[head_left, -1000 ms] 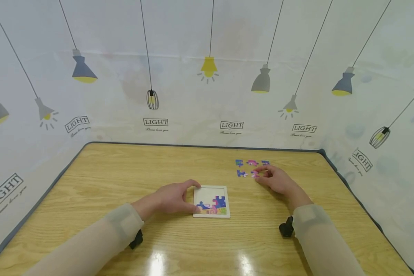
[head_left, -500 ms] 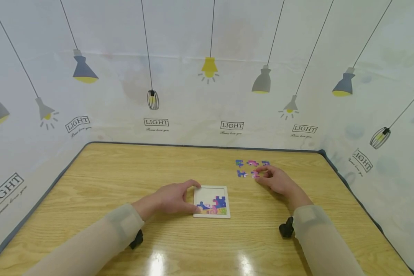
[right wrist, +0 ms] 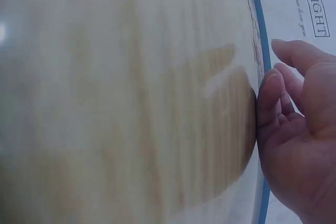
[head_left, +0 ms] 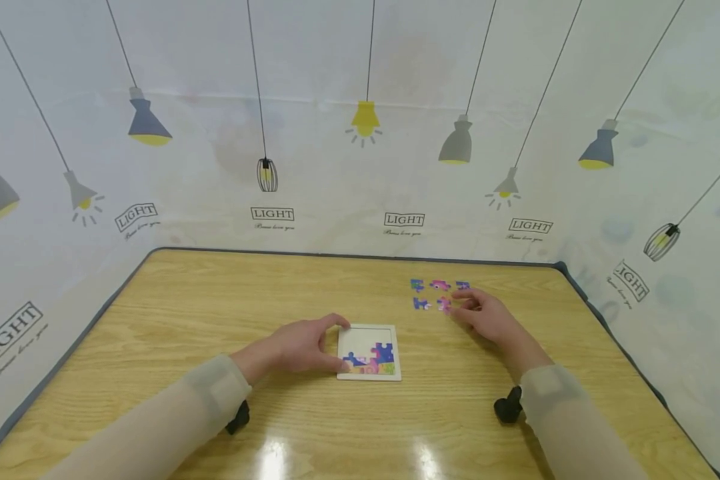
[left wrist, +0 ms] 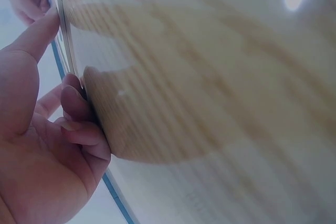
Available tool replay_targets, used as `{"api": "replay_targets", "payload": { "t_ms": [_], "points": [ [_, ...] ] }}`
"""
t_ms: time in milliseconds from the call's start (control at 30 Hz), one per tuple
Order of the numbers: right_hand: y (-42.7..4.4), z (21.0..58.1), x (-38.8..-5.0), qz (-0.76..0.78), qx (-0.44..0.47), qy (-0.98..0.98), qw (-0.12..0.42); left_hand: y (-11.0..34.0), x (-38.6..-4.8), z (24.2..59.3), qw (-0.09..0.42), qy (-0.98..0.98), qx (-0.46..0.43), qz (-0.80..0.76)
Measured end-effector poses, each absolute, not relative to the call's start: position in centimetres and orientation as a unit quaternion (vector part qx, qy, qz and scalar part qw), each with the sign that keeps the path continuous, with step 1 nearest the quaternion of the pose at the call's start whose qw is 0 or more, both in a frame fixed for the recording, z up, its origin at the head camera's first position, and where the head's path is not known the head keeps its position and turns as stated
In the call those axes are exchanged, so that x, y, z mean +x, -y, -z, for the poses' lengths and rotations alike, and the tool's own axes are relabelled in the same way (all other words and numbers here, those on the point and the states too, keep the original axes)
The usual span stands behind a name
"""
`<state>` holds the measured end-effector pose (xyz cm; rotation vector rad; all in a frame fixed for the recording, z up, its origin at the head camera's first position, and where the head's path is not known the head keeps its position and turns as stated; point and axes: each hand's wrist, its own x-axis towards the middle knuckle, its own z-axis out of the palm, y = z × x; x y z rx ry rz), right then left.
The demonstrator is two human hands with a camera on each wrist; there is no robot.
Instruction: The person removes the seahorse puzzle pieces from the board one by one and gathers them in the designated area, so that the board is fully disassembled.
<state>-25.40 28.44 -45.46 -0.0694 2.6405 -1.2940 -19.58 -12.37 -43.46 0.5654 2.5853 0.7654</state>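
A square white puzzle tray (head_left: 398,357) lies on the table in the head view, with joined blue, pink and yellow jigsaw pieces (head_left: 384,352) along its lower part. My left hand (head_left: 303,345) holds the tray's left side, forefinger at the far corner and thumb at the near one. Beyond the tray to the right, loose jigsaw pieces lie in two rows. Just right of a pink jigsaw piece (head_left: 443,304) is my right hand (head_left: 486,317), thumb and forefinger apart. The right wrist view shows nothing between these fingers (right wrist: 296,53).
Other loose pieces include a blue-green piece (head_left: 417,285), a pink piece with an eye (head_left: 439,285) and a blue piece (head_left: 421,303). The wooden table (head_left: 216,287) ends at a dark edge against a wall covering (head_left: 330,227) printed with lamps.
My right hand has drawn back slightly to the right from the pink jigsaw piece, which stays on the table. The left hand and tray keep their places.
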Motion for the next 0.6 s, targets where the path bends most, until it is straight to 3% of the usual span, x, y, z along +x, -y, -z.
{"api": "replay_targets", "payload": {
  "t_ms": [200, 600],
  "points": [
    [-27.9, 45.1, -24.2, 0.447, -0.065, -0.887, 0.096, 12.3, -19.5, 43.3, 0.191, -0.921, 0.203, -0.273],
    [-22.0, 44.5, -21.2, 0.451, -0.174, -0.858, 0.172, 12.3, -19.6, 43.5, 0.187, -0.923, 0.206, -0.268]
  ]
}}
